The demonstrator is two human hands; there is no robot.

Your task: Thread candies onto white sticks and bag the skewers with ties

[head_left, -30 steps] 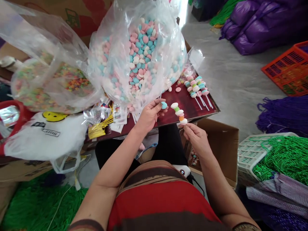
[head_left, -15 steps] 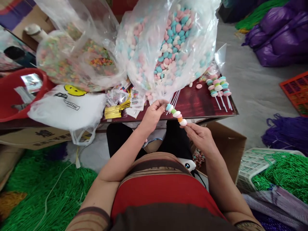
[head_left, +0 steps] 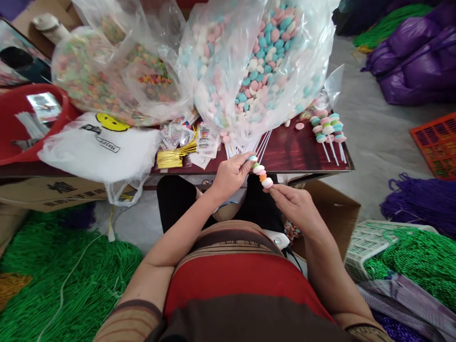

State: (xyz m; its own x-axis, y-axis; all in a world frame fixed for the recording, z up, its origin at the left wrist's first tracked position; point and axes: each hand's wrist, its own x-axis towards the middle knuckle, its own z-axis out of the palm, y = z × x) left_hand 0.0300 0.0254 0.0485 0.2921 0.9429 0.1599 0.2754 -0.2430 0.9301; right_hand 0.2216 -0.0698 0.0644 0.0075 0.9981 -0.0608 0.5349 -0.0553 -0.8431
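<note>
Between my hands a candy skewer (head_left: 261, 172) slants down to the right, strung with blue, white, green, pink and orange pieces. My left hand (head_left: 233, 175) is closed at its upper end, thumb and fingers by the blue candy. At the lower end my right hand (head_left: 292, 203) pinches just below the last white and pink candies; the stick there is hidden by the fingers. White sticks (head_left: 264, 145) lie fanned on the dark red table (head_left: 285, 159) just beyond. Finished-looking candy skewers (head_left: 327, 127) rest in a bunch at the table's right corner.
A big clear bag of pink, blue and white candies (head_left: 260, 61) stands behind my hands. Left of it are a bag of small gummy candies (head_left: 107, 80), yellow twist ties (head_left: 171, 157), a white smiley bag (head_left: 99, 147) and a red basin (head_left: 67, 104). An open cardboard box (head_left: 327, 213) sits below right.
My left hand has come slightly down along the skewer, covering more of the blue end. Both hands still hold it, and the view has shifted a little.
</note>
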